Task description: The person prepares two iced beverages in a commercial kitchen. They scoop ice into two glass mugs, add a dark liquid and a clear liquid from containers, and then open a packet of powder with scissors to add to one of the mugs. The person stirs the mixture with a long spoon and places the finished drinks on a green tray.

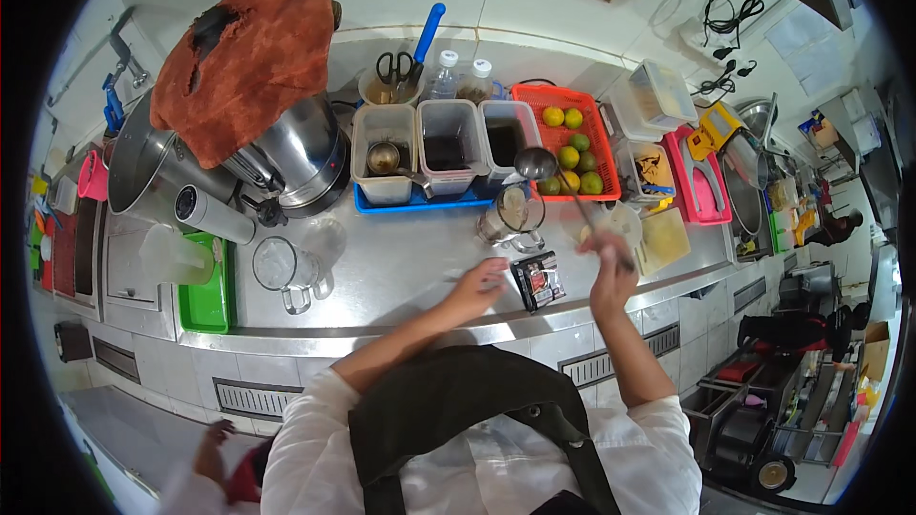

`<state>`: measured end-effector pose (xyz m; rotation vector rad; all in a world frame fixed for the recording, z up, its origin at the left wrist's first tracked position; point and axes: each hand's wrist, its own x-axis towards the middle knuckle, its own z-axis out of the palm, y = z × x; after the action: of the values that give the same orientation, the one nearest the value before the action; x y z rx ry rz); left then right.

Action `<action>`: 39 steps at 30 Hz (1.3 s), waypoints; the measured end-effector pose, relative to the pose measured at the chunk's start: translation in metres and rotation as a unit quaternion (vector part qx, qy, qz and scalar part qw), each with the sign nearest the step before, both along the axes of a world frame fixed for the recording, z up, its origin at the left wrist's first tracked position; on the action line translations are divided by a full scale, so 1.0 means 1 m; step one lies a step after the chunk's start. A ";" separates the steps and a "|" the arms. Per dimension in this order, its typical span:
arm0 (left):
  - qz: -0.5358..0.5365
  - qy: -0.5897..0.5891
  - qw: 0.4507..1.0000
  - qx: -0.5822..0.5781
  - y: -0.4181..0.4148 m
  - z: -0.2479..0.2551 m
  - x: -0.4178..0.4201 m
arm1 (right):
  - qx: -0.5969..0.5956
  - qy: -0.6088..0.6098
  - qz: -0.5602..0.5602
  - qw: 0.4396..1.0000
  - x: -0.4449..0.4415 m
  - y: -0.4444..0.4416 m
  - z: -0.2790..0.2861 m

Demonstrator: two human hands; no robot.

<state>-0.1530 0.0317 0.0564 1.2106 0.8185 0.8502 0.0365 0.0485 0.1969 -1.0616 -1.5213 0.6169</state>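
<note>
My right hand (pixel 613 275) grips the handle of a metal ladle (pixel 534 163), whose bowl hangs at the rim of the third plastic container. Below the ladle stands a glass mug (pixel 509 218) with pale contents that I cannot make out. My left hand (pixel 478 291) holds nothing, its fingers spread a little near the mug's base. Between my hands, on the steel counter (pixel 401 272), lies a small dark printed packet (pixel 538 282). Three clear plastic containers (pixel 451 136) with dark liquid stand in a blue tray (pixel 422 205); a second ladle (pixel 384 159) rests in the leftmost one.
Limes and oranges fill part of an orange basket (pixel 605 136). Another glass mug (pixel 280 268) stands left, beside a green tray (pixel 207 300) with a plastic pitcher (pixel 179 255). A cloth-covered steel urn (pixel 308 150) rises behind. Another person's hand (pixel 212 443) shows at lower left.
</note>
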 end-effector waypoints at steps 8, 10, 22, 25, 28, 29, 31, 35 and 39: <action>0.223 0.010 0.971 -0.090 0.034 -0.014 0.119 | -0.072 0.001 0.076 0.994 -0.013 0.150 -0.040; 0.277 -0.006 0.958 -0.075 0.034 -0.030 0.123 | -0.055 -0.081 0.064 0.993 -0.019 0.163 -0.049; 0.390 0.117 0.906 0.117 -0.010 -0.024 0.032 | -0.226 -0.034 0.080 0.970 0.037 0.187 -0.114; 0.366 0.131 0.916 0.100 -0.029 -0.042 0.000 | -0.325 -0.026 0.011 0.945 0.032 0.133 -0.084; 0.369 0.096 0.918 0.105 -0.049 -0.042 -0.038 | -0.202 0.064 0.085 0.974 -0.009 0.079 -0.057; 0.363 0.079 0.923 0.104 -0.055 -0.043 -0.050 | -0.205 0.075 0.124 0.968 -0.028 0.064 -0.045; 0.375 0.043 0.922 0.083 -0.064 -0.033 -0.071 | -0.178 0.083 0.162 0.967 -0.064 0.046 -0.022; 0.332 -0.009 0.934 0.130 -0.084 0.000 -0.126 | -0.092 0.033 0.168 0.981 -0.129 0.032 0.027; 0.264 -0.042 0.953 0.140 -0.110 0.054 -0.203 | -0.113 -0.015 0.213 0.970 -0.202 0.017 0.094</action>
<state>-0.3557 -0.0778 0.1104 1.2047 0.9947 1.4851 -0.1652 0.0653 0.2904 -0.9158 -1.7506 1.0973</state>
